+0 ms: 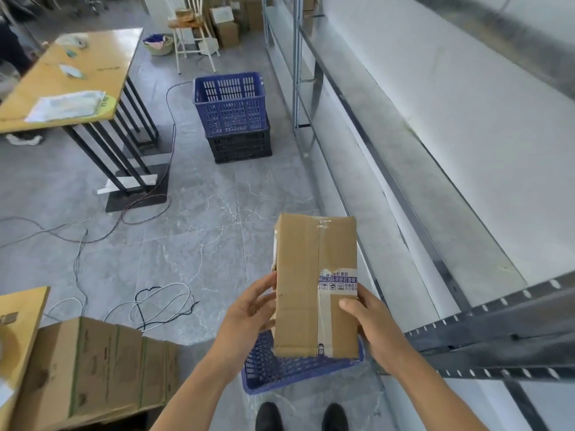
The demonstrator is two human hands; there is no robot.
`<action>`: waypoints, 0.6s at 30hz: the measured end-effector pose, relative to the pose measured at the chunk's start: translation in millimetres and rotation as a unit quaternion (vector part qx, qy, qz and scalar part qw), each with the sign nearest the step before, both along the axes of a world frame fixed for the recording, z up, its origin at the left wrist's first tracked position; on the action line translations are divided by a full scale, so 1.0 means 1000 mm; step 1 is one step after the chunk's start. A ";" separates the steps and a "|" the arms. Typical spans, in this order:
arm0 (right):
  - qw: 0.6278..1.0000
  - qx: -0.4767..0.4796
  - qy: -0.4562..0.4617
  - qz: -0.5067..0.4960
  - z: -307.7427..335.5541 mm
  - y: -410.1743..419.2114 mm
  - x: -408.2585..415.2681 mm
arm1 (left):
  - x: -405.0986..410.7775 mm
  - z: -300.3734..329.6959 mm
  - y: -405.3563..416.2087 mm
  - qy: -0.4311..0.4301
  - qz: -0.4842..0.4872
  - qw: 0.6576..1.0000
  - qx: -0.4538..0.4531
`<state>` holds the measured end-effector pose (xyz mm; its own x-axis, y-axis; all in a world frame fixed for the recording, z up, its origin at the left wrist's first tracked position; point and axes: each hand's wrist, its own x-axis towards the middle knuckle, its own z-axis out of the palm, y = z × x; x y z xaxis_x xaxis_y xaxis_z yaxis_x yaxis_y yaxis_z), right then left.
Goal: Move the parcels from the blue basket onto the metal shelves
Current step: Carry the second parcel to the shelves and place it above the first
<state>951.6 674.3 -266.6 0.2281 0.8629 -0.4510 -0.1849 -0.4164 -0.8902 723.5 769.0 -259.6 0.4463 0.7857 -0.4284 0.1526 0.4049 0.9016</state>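
I hold a brown cardboard parcel (314,275) with clear tape and a blue-printed label, long side pointing away from me. My left hand (249,315) grips its left edge and my right hand (370,325) grips its right edge near the label. Directly beneath it, on the floor by my feet, sits a blue basket (280,368), mostly hidden by the parcel. The metal shelves (435,259) run along my right side, their white boards bare where visible.
A second blue basket (230,101) stacked on a black crate (242,144) stands further down the aisle. A wooden table (62,82) is at left, cables lie across the floor, and a large cardboard box (93,365) sits at lower left.
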 end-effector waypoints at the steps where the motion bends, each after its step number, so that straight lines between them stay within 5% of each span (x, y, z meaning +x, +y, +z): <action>1: 1.000 0.000 0.002 -0.008 -0.001 0.000 0.000 | 0.000 -0.001 0.000 0.006 0.003 1.000 0.015; 4: 0.999 0.009 0.029 -0.034 -0.006 -0.001 0.002 | 0.001 0.005 -0.001 0.047 0.003 0.996 0.076; 12: 0.991 0.061 0.114 -0.036 -0.018 0.002 -0.013 | -0.018 0.032 0.005 0.086 0.033 0.995 0.042; 18: 0.998 0.057 -0.014 -0.018 -0.010 0.004 -0.018 | -0.037 0.050 -0.005 0.036 0.063 0.997 0.024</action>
<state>934.0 678.2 -276.8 0.2713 0.8994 -0.3427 -0.1723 -0.3049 -0.9367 686.4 764.3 -209.6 0.3127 0.8540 -0.4158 0.1682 0.3810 0.9091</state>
